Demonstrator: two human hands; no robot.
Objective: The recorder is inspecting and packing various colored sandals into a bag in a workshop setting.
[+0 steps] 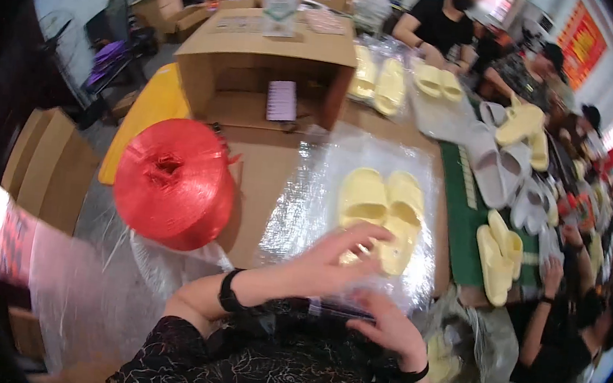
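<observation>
A pair of pale yellow slippers point(364, 195) lies side by side on a stack of clear plastic bags point(304, 213), in front of me on the cardboard-covered table. My left hand point(341, 257) hovers over the near end of the left slipper, fingers spread and nothing in them; it hides part of that slipper. Closer to my body, my right hand point(388, 323) is held at the near edge of the bags, its fingers stretched toward the left and apart. Whether its fingertips touch the plastic is blurred.
Left stand a big red twine roll point(167, 182) and an open cardboard box point(269, 47). More slippers point(498, 254) lie on a green mat point(460, 206) to the right, beside several co-workers. A plastic sack point(479, 348) with yellow slippers hangs near my right arm.
</observation>
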